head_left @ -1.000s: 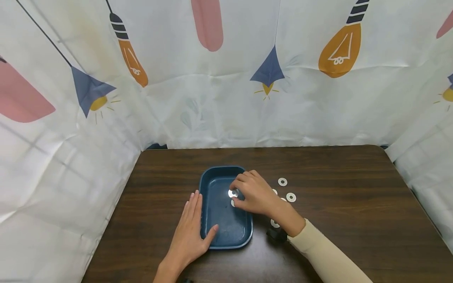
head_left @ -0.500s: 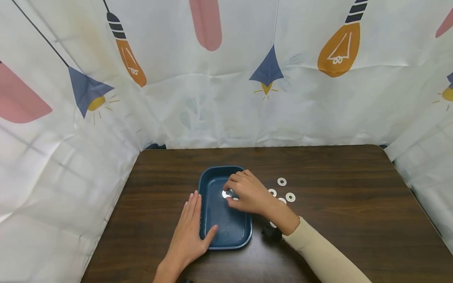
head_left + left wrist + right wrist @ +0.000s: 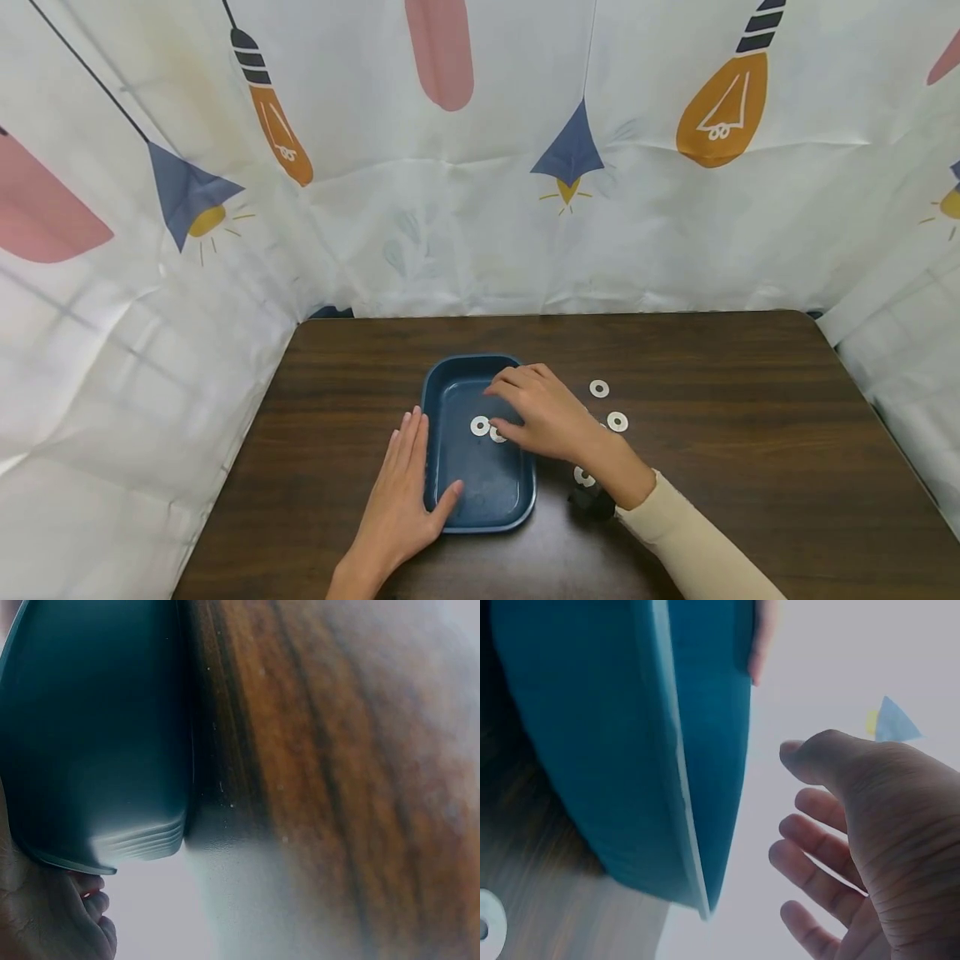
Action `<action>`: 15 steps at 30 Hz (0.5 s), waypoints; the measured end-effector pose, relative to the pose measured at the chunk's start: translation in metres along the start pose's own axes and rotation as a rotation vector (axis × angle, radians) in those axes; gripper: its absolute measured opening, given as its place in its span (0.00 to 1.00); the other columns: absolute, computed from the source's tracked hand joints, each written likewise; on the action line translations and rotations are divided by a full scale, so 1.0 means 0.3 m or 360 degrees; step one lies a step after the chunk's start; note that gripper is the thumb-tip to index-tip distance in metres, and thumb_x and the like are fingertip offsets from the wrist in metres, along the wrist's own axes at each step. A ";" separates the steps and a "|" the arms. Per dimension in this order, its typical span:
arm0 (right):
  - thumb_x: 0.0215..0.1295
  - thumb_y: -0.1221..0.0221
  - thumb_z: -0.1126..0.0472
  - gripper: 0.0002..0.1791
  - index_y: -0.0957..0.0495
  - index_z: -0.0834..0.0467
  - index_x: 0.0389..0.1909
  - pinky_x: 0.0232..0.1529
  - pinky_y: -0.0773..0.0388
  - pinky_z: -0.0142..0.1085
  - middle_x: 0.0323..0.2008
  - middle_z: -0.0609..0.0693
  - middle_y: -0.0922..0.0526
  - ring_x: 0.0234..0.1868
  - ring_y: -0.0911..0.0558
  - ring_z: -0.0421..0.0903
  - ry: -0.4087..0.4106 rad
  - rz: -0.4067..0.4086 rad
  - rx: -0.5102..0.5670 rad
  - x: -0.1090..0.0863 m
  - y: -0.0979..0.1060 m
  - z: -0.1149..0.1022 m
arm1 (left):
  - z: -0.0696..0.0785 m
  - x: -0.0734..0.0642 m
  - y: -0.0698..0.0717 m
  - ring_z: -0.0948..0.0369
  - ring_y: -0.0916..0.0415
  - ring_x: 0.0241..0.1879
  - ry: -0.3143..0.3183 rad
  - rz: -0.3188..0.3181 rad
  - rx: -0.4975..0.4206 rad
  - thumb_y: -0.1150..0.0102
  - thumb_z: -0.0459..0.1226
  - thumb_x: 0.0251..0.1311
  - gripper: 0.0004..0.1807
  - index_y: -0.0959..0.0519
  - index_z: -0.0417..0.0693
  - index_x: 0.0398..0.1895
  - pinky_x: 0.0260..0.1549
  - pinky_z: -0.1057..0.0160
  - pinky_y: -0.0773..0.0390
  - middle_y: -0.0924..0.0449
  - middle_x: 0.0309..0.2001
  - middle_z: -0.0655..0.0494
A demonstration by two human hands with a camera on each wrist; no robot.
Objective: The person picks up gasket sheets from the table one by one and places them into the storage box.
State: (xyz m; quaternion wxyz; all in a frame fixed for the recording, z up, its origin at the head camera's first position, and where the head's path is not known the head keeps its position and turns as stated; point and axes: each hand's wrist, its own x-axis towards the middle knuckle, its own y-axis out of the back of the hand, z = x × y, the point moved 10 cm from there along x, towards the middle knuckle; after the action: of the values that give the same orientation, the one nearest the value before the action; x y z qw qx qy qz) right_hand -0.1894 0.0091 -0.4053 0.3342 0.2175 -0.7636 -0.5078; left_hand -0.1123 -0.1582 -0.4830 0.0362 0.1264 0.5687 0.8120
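A blue rectangular tray [image 3: 480,500] stands on the table, and two flat ring washers lie inside it: one washer [image 3: 480,426] shows whole, the other [image 3: 497,434] is partly covered by the right thumb. Over the tray's right side hovers my right hand [image 3: 543,412], its thumb and fingers apart with nothing between them; the right wrist view shows the same hand [image 3: 855,847] bare. My left hand [image 3: 405,487] lies along the tray's left wall, fingers straight, thumb on the rim. In the left wrist view, part of that hand [image 3: 52,915] touches the tray's edge [image 3: 67,862].
Several more washers lie on the dark wooden table [image 3: 750,433] right of the tray, among them a far washer [image 3: 599,388], another washer [image 3: 617,422] and a near washer [image 3: 584,476]. A patterned white curtain [image 3: 480,233] hangs behind the table and along both sides.
The right hand has let go of a washer, which now lies flat in the tray. Its thumb and fingers have spread, and it has drawn back slightly right. The left hand has stayed put.
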 end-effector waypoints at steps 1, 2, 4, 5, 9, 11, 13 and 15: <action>0.66 0.28 0.49 0.21 0.15 0.51 0.57 0.67 0.21 0.49 0.54 0.46 0.14 0.59 0.16 0.48 -0.0011 0.0010 0.0000 -0.009 0.007 0.007 | 0.002 0.000 0.001 0.47 0.56 0.87 -0.0003 0.0006 0.0001 0.34 0.59 0.64 0.58 0.52 0.41 0.86 0.83 0.69 0.77 0.54 0.87 0.45; 0.66 0.28 0.49 0.21 0.15 0.52 0.56 0.67 0.21 0.49 0.54 0.46 0.14 0.59 0.16 0.48 -0.0021 0.0021 -0.0004 -0.018 0.014 0.014 | 0.002 0.000 0.002 0.47 0.56 0.87 -0.0003 0.0009 0.0000 0.34 0.59 0.64 0.58 0.52 0.41 0.86 0.83 0.69 0.76 0.54 0.87 0.44; 0.65 0.27 0.50 0.20 0.14 0.52 0.56 0.66 0.21 0.49 0.53 0.47 0.13 0.59 0.16 0.48 -0.0042 0.0045 -0.0001 -0.034 0.027 0.027 | 0.003 0.001 0.003 0.48 0.56 0.87 0.0000 0.0011 0.0001 0.34 0.59 0.64 0.58 0.52 0.41 0.86 0.84 0.69 0.76 0.53 0.87 0.44; 0.65 0.27 0.50 0.20 0.14 0.53 0.55 0.66 0.21 0.49 0.53 0.47 0.13 0.58 0.15 0.48 -0.0052 0.0059 0.0000 -0.042 0.033 0.033 | 0.003 0.001 0.003 0.48 0.56 0.87 0.0002 0.0013 0.0002 0.34 0.59 0.64 0.58 0.52 0.41 0.86 0.84 0.68 0.76 0.53 0.87 0.44; 0.63 0.25 0.52 0.19 0.13 0.53 0.53 0.63 0.20 0.49 0.50 0.46 0.13 0.55 0.15 0.48 -0.0080 0.0122 0.0013 -0.074 0.054 0.053 | 0.003 0.001 0.004 0.47 0.55 0.87 0.0007 0.0016 0.0008 0.34 0.59 0.63 0.58 0.52 0.41 0.86 0.83 0.69 0.76 0.53 0.87 0.43; 0.62 0.25 0.53 0.19 0.13 0.53 0.52 0.62 0.19 0.49 0.49 0.47 0.13 0.53 0.14 0.48 -0.0082 0.0150 0.0012 -0.091 0.061 0.060 | 0.001 0.001 0.003 0.47 0.55 0.87 0.0013 0.0014 0.0009 0.34 0.59 0.63 0.58 0.52 0.41 0.86 0.83 0.70 0.77 0.53 0.87 0.44; 0.62 0.25 0.53 0.18 0.13 0.53 0.51 0.61 0.19 0.49 0.49 0.47 0.13 0.52 0.14 0.48 -0.0087 0.0165 0.0007 -0.107 0.066 0.067 | 0.001 0.001 0.002 0.47 0.55 0.87 0.0020 0.0010 0.0011 0.34 0.59 0.63 0.59 0.52 0.41 0.86 0.83 0.70 0.77 0.53 0.87 0.44; 0.62 0.25 0.53 0.18 0.13 0.54 0.50 0.60 0.19 0.49 0.48 0.47 0.13 0.52 0.14 0.49 -0.0087 0.0175 -0.0001 -0.122 0.066 0.073 | 0.001 0.001 0.002 0.47 0.55 0.87 0.0021 0.0011 0.0010 0.34 0.59 0.63 0.59 0.52 0.41 0.86 0.83 0.71 0.78 0.53 0.87 0.44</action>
State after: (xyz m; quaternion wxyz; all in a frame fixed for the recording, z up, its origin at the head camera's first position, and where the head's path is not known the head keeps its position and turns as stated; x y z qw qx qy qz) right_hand -0.1804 0.0553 -0.4033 0.3406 0.1611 -0.7832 -0.4946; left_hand -0.1124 -0.1581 -0.4824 0.0293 0.1231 0.5711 0.8111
